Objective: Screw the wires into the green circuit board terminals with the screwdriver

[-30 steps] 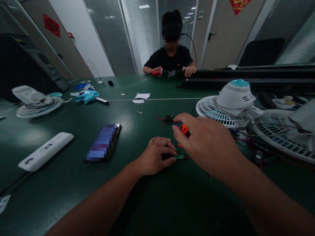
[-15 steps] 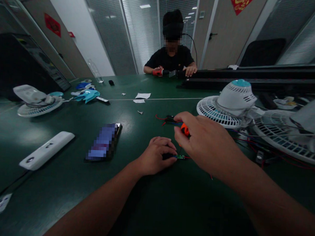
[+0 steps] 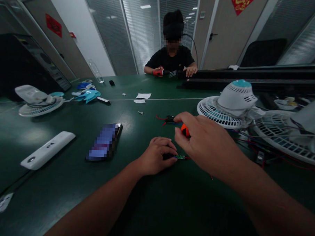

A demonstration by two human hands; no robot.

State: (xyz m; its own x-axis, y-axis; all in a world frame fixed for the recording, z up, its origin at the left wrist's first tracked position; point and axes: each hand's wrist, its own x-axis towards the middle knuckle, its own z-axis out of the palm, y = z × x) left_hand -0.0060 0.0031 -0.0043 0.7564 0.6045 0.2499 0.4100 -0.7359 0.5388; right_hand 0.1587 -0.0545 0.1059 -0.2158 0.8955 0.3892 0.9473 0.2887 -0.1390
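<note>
1. The left hand (image 3: 159, 156) rests on the green table (image 3: 153, 208), thumb and fingertips pinching the left end of a small green circuit board (image 3: 181, 157).
2. The board lies flat between the 2 hands, a red wire at its right end.
3. The right hand (image 3: 202, 139), above it, grips an orange-and-black tool handle (image 3: 184, 130) between thumb and curled fingers.
4. A black part (image 3: 170, 119) with red wires lies just beyond the right fingertips.

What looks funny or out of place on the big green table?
The white fan with the turquoise cap, beyond the right hand, looks odd: it lies grille down on the table, though fans usually stand upright. No spill shows.
</note>
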